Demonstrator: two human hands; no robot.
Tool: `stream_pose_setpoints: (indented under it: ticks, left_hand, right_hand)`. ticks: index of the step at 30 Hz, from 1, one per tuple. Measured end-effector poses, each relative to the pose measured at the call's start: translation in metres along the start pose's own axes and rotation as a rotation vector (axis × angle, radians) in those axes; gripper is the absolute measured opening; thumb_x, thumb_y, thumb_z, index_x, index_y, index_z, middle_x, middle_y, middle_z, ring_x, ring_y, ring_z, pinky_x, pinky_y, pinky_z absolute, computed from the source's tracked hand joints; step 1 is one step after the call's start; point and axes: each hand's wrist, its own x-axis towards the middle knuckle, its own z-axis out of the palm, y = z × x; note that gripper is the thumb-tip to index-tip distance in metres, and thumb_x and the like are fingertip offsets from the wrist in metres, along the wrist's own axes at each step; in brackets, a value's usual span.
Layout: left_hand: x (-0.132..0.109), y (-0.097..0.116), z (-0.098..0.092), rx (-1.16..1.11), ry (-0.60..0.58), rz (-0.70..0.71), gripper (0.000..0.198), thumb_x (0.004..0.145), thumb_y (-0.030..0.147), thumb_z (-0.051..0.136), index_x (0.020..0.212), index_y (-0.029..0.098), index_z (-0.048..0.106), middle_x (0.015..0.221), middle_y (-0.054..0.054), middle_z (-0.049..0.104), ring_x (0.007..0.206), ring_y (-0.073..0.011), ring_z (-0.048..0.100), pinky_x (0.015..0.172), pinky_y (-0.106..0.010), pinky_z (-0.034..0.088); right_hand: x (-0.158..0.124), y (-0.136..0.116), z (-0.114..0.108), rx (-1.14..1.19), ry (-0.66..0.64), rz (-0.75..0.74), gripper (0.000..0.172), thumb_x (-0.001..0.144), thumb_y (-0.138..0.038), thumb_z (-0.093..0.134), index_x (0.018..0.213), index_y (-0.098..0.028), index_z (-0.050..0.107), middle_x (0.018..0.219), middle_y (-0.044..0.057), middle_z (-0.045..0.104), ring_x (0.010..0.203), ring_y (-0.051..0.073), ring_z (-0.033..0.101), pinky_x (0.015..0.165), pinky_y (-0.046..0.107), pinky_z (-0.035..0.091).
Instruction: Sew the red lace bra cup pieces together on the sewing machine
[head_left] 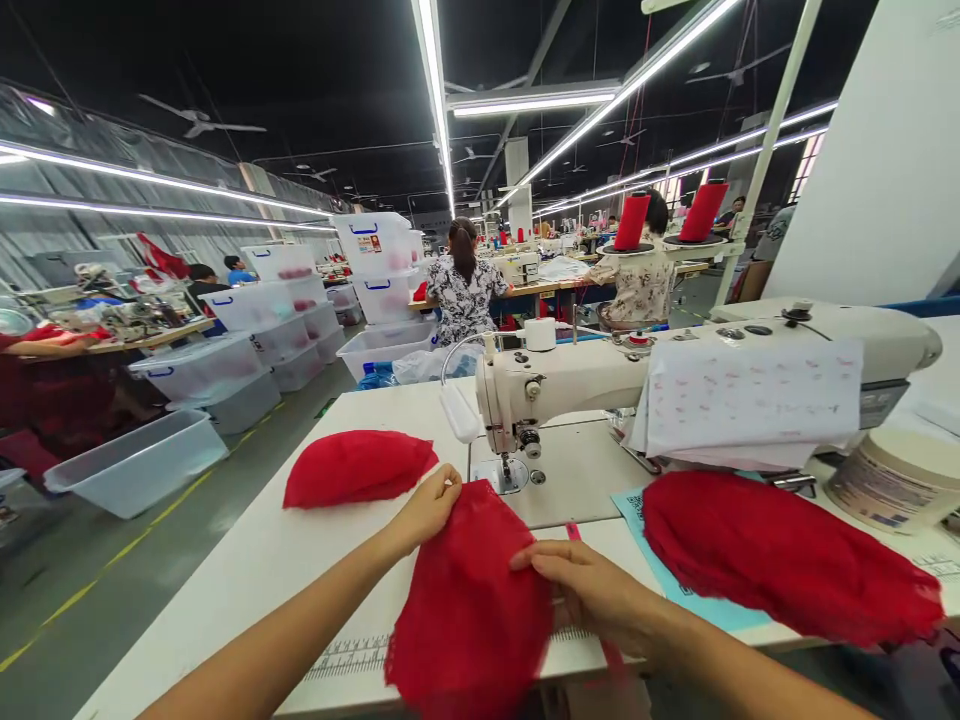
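Observation:
A piece of red fabric [480, 600] with a lacy edge hangs over the front of the white sewing table [330, 590]. My left hand [431, 510] pinches its upper left corner, just left of the needle area. On the fabric's right edge my right hand [585, 585] is closed, thumb mostly hidden beneath the cloth. Behind the fabric stands a white sewing machine [570, 380], its presser foot [506, 468] a little beyond the cloth's top edge. A folded red piece [356, 468] lies to the left, and a larger red pile [780, 550] to the right.
Paper sheets [754, 395] hang over the machine arm. A round tub [900, 480] stands at the right, and a light blue sheet [697, 590] lies under the red pile. Clear plastic bins [142, 465] line the aisle at left. Co-workers [466, 285] sit ahead.

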Motion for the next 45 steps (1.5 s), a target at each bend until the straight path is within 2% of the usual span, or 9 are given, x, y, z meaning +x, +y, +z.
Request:
stream_pose_setpoints:
  ticks: [5, 10, 14, 18, 23, 28, 33, 38, 45]
  left_hand:
    - [0.034, -0.006, 0.007, 0.238, 0.057, 0.061, 0.011, 0.080, 0.014, 0.036, 0.075, 0.019, 0.045, 0.073, -0.004, 0.055, 0.071, -0.0210, 0.054, 0.067, -0.033, 0.039]
    - [0.025, 0.014, 0.015, 0.426, 0.113, 0.143, 0.022, 0.081, 0.010, 0.034, 0.082, 0.016, 0.054, 0.092, -0.013, 0.058, 0.087, -0.0276, 0.052, 0.079, -0.042, 0.036]
    - [0.010, 0.021, 0.040, 0.471, 0.091, 0.224, 0.025, 0.082, 0.024, 0.043, 0.101, 0.013, 0.055, 0.108, -0.015, 0.058, 0.103, -0.0301, 0.048, 0.086, -0.043, 0.036]
    - [0.011, 0.005, 0.056, 0.442, 0.079, 0.186, 0.065, 0.074, 0.042, 0.053, 0.127, 0.008, 0.036, 0.129, -0.019, 0.044, 0.120, -0.0351, 0.035, 0.096, -0.051, 0.027]
    - [0.027, -0.019, 0.044, 0.366, -0.048, 0.244, 0.088, 0.066, 0.050, 0.058, 0.135, 0.007, 0.023, 0.136, -0.021, 0.036, 0.127, -0.0341, 0.027, 0.103, -0.054, 0.017]
    - [0.045, -0.025, 0.031, 0.384, -0.151, 0.392, 0.089, 0.065, 0.050, 0.060, 0.135, 0.008, 0.023, 0.135, -0.022, 0.036, 0.128, -0.0344, 0.026, 0.103, -0.055, 0.014]
    - [0.055, -0.034, 0.031, 0.375, -0.131, 0.499, 0.092, 0.064, 0.050, 0.061, 0.136, 0.013, 0.019, 0.134, -0.019, 0.039, 0.127, -0.0354, 0.028, 0.103, -0.055, 0.014]
    - [0.061, -0.042, 0.032, 0.357, -0.131, 0.519, 0.087, 0.063, 0.050, 0.062, 0.134, 0.016, 0.025, 0.133, -0.018, 0.040, 0.125, -0.0355, 0.032, 0.103, -0.055, 0.012]
    - [0.058, -0.030, 0.019, 0.365, -0.232, 0.511, 0.080, 0.064, 0.045, 0.064, 0.132, 0.016, 0.032, 0.132, -0.016, 0.042, 0.126, -0.0356, 0.030, 0.102, -0.054, 0.018]
  right_hand:
    - [-0.006, -0.013, -0.018, -0.549, -0.105, 0.122, 0.023, 0.078, -0.025, 0.045, 0.097, -0.016, 0.056, 0.063, -0.001, 0.059, 0.048, 0.010, 0.055, 0.049, 0.021, 0.042]
    - [0.012, -0.029, -0.030, -1.462, 0.112, -0.392, 0.026, 0.082, -0.011, 0.040, 0.090, -0.019, 0.063, 0.075, 0.004, 0.063, 0.071, 0.017, 0.058, 0.064, 0.025, 0.040]
    - [0.041, -0.030, -0.042, -1.726, 0.138, -0.544, 0.030, 0.083, -0.010, 0.040, 0.104, -0.019, 0.060, 0.083, 0.005, 0.059, 0.073, 0.017, 0.055, 0.066, 0.027, 0.038]
    - [0.054, -0.024, -0.047, -1.804, 0.124, -0.676, 0.023, 0.084, -0.010, 0.042, 0.092, -0.018, 0.062, 0.081, 0.005, 0.055, 0.072, 0.016, 0.050, 0.066, 0.028, 0.036]
    - [0.054, -0.016, -0.042, -1.792, 0.118, -0.749, 0.020, 0.083, -0.011, 0.044, 0.089, -0.018, 0.062, 0.079, 0.004, 0.054, 0.073, 0.016, 0.048, 0.066, 0.029, 0.034]
    - [0.059, -0.012, -0.037, -1.781, 0.161, -0.734, 0.021, 0.083, -0.009, 0.043, 0.087, -0.017, 0.062, 0.080, 0.005, 0.055, 0.075, 0.017, 0.047, 0.067, 0.030, 0.034]
    - [0.062, -0.010, -0.038, -1.750, 0.189, -0.767, 0.022, 0.084, -0.009, 0.041, 0.085, -0.017, 0.061, 0.080, 0.005, 0.054, 0.076, 0.017, 0.047, 0.067, 0.030, 0.034]
    - [0.065, -0.009, -0.038, -1.741, 0.199, -0.785, 0.021, 0.084, -0.010, 0.041, 0.086, -0.017, 0.061, 0.078, 0.005, 0.052, 0.075, 0.017, 0.046, 0.067, 0.030, 0.033]
    - [0.065, -0.009, -0.033, -1.770, 0.200, -0.768, 0.024, 0.083, -0.010, 0.039, 0.088, -0.017, 0.061, 0.075, 0.005, 0.051, 0.071, 0.017, 0.044, 0.063, 0.030, 0.031]
